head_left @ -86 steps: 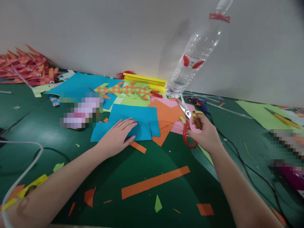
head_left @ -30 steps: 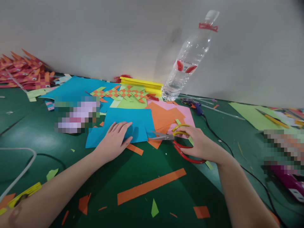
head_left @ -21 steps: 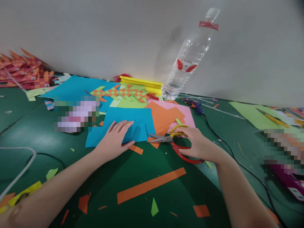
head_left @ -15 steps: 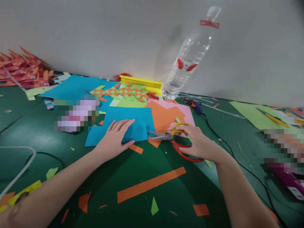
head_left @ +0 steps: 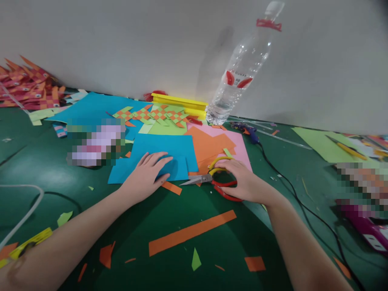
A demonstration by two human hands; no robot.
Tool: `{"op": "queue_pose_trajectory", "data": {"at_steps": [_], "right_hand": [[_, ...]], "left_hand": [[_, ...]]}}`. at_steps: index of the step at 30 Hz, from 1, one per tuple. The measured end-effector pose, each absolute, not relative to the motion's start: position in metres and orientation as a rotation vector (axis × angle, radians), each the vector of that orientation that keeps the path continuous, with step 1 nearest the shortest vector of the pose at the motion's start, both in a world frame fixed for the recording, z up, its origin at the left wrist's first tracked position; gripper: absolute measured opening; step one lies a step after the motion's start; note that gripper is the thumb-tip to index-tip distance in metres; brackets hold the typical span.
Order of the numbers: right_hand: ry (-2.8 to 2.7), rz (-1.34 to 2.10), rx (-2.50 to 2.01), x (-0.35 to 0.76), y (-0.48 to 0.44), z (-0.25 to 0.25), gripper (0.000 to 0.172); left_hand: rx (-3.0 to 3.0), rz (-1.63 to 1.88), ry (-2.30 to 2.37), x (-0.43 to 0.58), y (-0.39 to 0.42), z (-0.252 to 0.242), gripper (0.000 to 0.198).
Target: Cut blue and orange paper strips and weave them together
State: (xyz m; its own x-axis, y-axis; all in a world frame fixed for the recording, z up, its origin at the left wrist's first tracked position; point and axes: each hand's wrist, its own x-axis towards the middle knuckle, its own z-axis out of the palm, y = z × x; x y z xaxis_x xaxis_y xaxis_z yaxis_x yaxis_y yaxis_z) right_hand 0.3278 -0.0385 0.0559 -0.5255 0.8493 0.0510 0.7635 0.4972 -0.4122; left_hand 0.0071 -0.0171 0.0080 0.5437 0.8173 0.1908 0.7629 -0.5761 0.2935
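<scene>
My left hand (head_left: 147, 175) lies flat, fingers apart, pressing on a blue paper sheet (head_left: 165, 151) on the green table (head_left: 169, 218). My right hand (head_left: 242, 182) grips scissors (head_left: 209, 178) with one yellow and one red handle. Their blades point left, nearly closed, at the lower right edge of the blue sheet. Orange paper (head_left: 212, 147) and pink paper (head_left: 239, 147) lie under and behind the scissors.
A long orange strip (head_left: 190, 233) and small paper scraps lie near me. A clear plastic bottle (head_left: 239, 76) leans against the wall beside a yellow box (head_left: 182, 103) and woven paper pieces (head_left: 157, 115). A glue gun (head_left: 247, 131) with a black cable lies on the right.
My right hand brought the scissors down from upright to the table, then slid them left along the blue sheet's lower right edge as the blades closed. The left hand stayed flat on the sheet.
</scene>
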Motion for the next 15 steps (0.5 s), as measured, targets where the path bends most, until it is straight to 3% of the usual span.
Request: {"op": "queue_pose_trajectory", "data": {"at_steps": [15], "right_hand": [[-2.526, 0.503, -1.391, 0.3228, -0.0394, 0.059, 0.036]], "left_hand": [[2.665, 0.306, 1.258, 0.0059, -0.0119, 0.004, 0.056]]}}
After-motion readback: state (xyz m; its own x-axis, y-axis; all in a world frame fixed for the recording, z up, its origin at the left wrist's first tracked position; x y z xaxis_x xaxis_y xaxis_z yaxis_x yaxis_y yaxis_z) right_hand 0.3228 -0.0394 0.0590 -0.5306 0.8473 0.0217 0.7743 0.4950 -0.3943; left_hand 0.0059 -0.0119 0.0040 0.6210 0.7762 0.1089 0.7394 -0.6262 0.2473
